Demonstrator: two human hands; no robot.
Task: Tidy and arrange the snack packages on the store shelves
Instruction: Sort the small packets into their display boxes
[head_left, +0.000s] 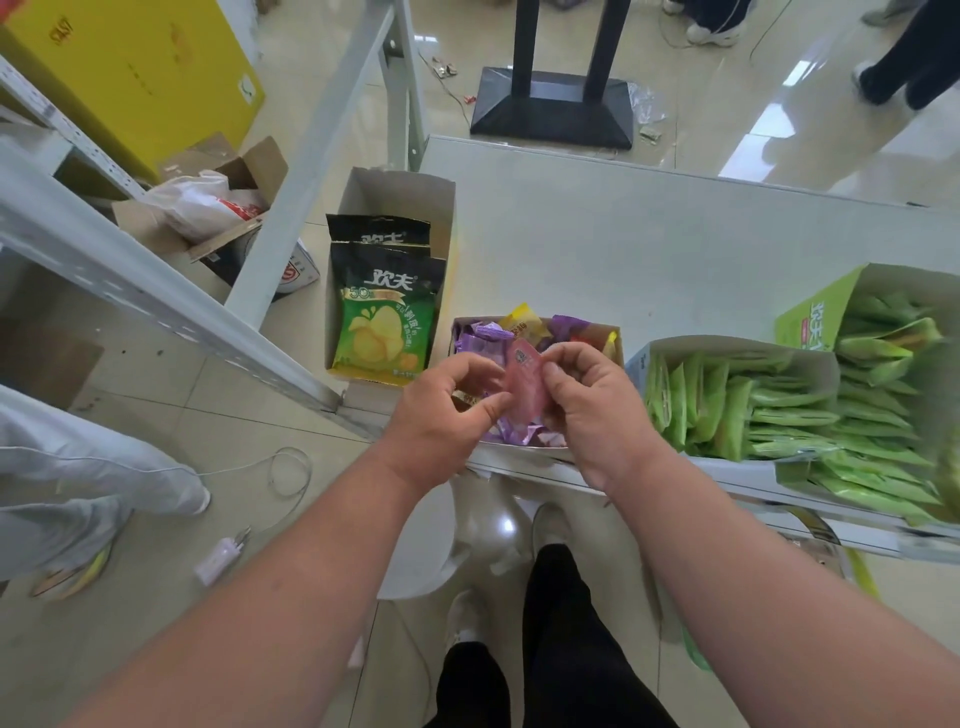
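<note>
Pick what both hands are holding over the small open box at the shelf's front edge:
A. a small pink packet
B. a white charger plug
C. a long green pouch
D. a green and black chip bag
A: the left hand and right hand pinch a small pink packet between their fingertips, above the small open box of purple and yellow sweets.

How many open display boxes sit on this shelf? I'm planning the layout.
4: chip-bag box at left, small mixed-candy box under the hands, two green-packet boxes at right; more may lie offscreen.
</note>
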